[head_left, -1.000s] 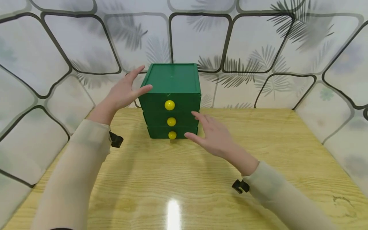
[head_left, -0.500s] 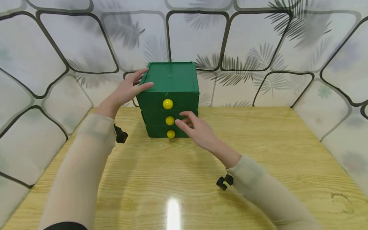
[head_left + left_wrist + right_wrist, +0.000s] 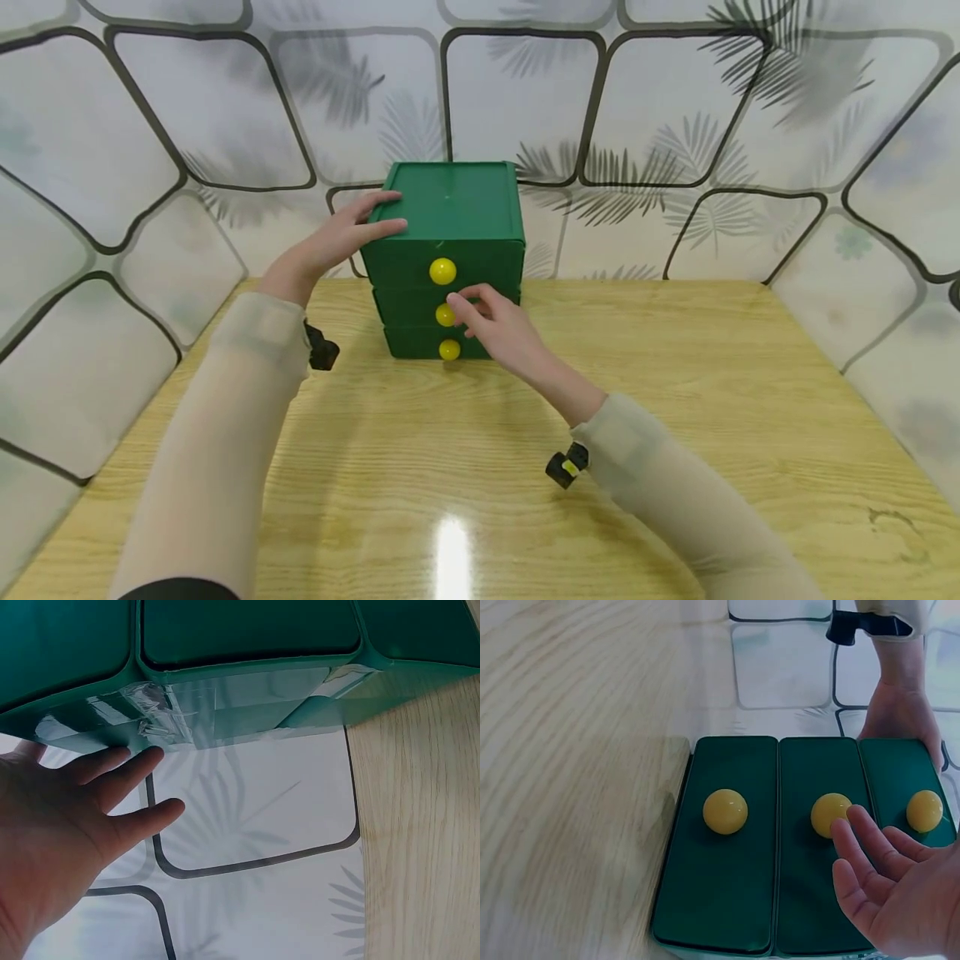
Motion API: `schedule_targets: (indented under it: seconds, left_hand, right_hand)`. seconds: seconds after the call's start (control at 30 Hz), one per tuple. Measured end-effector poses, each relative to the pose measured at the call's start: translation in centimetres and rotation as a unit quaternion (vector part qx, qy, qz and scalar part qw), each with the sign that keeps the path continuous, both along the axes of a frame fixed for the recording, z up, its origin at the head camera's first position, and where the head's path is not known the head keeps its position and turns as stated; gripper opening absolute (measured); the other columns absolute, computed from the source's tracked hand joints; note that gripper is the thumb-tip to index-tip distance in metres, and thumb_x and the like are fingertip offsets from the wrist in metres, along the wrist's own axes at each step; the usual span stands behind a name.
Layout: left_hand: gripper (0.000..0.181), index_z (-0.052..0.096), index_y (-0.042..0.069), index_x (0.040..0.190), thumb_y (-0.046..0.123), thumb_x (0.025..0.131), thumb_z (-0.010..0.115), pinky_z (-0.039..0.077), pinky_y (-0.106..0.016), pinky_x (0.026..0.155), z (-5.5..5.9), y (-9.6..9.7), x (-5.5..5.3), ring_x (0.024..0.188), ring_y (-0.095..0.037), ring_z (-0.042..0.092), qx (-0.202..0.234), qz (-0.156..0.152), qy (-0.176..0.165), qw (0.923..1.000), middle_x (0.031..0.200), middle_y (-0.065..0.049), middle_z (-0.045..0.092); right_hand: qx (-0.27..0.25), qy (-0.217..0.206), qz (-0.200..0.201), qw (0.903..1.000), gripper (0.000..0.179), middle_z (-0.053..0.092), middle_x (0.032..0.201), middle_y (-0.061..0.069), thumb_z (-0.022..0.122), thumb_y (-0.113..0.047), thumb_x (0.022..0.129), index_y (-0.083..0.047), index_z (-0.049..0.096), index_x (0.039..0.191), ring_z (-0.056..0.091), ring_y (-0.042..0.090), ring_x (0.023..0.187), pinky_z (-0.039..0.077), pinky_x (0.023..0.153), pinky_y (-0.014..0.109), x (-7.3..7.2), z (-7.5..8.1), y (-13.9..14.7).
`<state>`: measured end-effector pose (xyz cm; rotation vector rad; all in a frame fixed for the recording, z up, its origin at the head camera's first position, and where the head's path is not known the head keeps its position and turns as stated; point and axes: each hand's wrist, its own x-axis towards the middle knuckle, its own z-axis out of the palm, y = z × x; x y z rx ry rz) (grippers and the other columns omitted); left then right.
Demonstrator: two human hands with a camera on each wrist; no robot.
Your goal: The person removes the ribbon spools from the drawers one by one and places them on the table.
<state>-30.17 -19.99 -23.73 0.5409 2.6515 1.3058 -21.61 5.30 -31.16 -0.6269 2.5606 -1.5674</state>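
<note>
A green three-drawer cabinet (image 3: 457,204) stands upright, each drawer front bearing a round yellow knob. At its left side my left hand (image 3: 326,242) rests with fingers over the edge of the top; the left wrist view shows that hand (image 3: 71,817) against the taped side. My right hand (image 3: 510,333) is in front of the middle drawer, thumb and index at the middle knob (image 3: 444,315). Seen from the right wrist, the fingertips (image 3: 860,819) are right by this knob, while the thumb is apart from it. The top knob (image 3: 442,271) and bottom knob (image 3: 449,350) are untouched. All drawers are closed.
The cabinet is on a light wooden table (image 3: 420,450), close to the patterned back wall (image 3: 517,108). Walls with the same pattern enclose the left and right sides. A black clip-like device (image 3: 567,465) hangs at the right sleeve cuff.
My left hand has come in from the left and settled on the cabinet's top edge. My right hand has moved left to the middle knob, its fingers drawing together.
</note>
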Motion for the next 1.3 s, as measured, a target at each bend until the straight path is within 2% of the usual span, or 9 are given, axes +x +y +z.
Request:
schedule_targets:
  seconds: [0.2, 0.43, 0.7, 0.8, 1.07, 1.17, 1.3]
  left_hand:
    - [0.072, 0.021, 0.024, 0.156, 0.046, 0.096, 0.054, 0.020, -0.063, 0.107, 0.0, 0.2, -0.1, 0.146, -0.031, 0.007, 0.012, 0.006, -0.036, 0.9993, 0.162, -0.003, 0.001]
    - [0.072, 0.020, 0.026, 0.155, 0.045, 0.096, 0.056, 0.024, -0.064, 0.103, 0.0, 0.3, 0.0, 0.146, -0.032, 0.007, 0.025, 0.015, -0.068, 0.9973, 0.162, -0.002, -0.002]
    - [0.071, 0.018, 0.028, 0.155, 0.041, 0.097, 0.056, 0.033, -0.061, 0.097, 0.2, 0.4, 0.2, 0.137, -0.036, 0.028, 0.057, 0.013, -0.106, 0.9927, 0.162, -0.003, -0.003]
    - [0.070, 0.018, 0.028, 0.155, 0.040, 0.097, 0.056, 0.037, -0.057, 0.092, 0.3, 0.4, 0.2, 0.133, -0.035, 0.034, 0.065, 0.010, -0.111, 0.9916, 0.161, -0.003, -0.003]
    - [0.069, 0.016, 0.028, 0.155, 0.038, 0.099, 0.054, 0.040, -0.051, 0.088, 0.6, 0.5, 0.3, 0.126, -0.035, 0.040, 0.073, 0.009, -0.124, 0.9896, 0.161, -0.005, -0.001]
    - [0.068, 0.016, 0.028, 0.154, 0.038, 0.099, 0.054, 0.040, -0.051, 0.089, 0.6, 0.5, 0.3, 0.127, -0.035, 0.040, 0.076, 0.009, -0.126, 0.9891, 0.161, -0.006, 0.000]
    - [0.068, 0.017, 0.028, 0.154, 0.037, 0.099, 0.054, 0.040, -0.052, 0.091, 0.6, 0.5, 0.3, 0.126, -0.035, 0.041, 0.079, 0.010, -0.128, 0.9886, 0.160, -0.007, 0.003]
  right_hand:
    - [-0.017, -0.011, -0.015, 0.9997, 0.047, 0.069, 0.096, 0.007, 0.047, -0.047, 0.101, -0.006, 0.059, 0.120, 0.066, 0.034, 0.088, 0.049, 0.084, 0.041, -0.9, 0.5, -0.8]
    - [-0.011, -0.010, -0.027, 0.9995, 0.054, 0.072, 0.084, 0.000, 0.047, -0.054, 0.099, -0.004, 0.068, 0.101, 0.068, 0.030, 0.081, 0.049, 0.080, 0.038, -1.6, 1.2, -1.8]
    - [-0.058, -0.025, -0.062, 0.9961, 0.057, 0.071, 0.071, 0.004, 0.052, -0.055, 0.096, -0.003, 0.074, 0.096, 0.068, 0.030, 0.068, 0.050, 0.081, 0.032, -2.4, 1.5, -2.6]
    - [-0.076, -0.037, -0.072, 0.9938, 0.058, 0.070, 0.069, 0.008, 0.055, -0.055, 0.094, -0.001, 0.075, 0.093, 0.068, 0.029, 0.065, 0.052, 0.076, 0.031, -2.5, 1.7, -2.7]
    - [-0.134, -0.053, -0.083, 0.9861, 0.056, 0.068, 0.063, 0.011, 0.060, -0.048, 0.094, 0.006, 0.074, 0.088, 0.066, 0.026, 0.056, 0.055, 0.063, 0.035, -2.6, 1.6, -3.2]
    - [-0.152, -0.062, -0.088, 0.9825, 0.056, 0.068, 0.063, 0.011, 0.061, -0.047, 0.094, 0.007, 0.074, 0.087, 0.065, 0.023, 0.053, 0.055, 0.064, 0.038, -2.6, 1.6, -3.4]
    - [-0.160, -0.073, -0.094, 0.9800, 0.057, 0.069, 0.064, 0.010, 0.061, -0.051, 0.093, 0.005, 0.074, 0.087, 0.066, 0.026, 0.056, 0.051, 0.071, 0.050, -2.4, 1.4, -3.5]
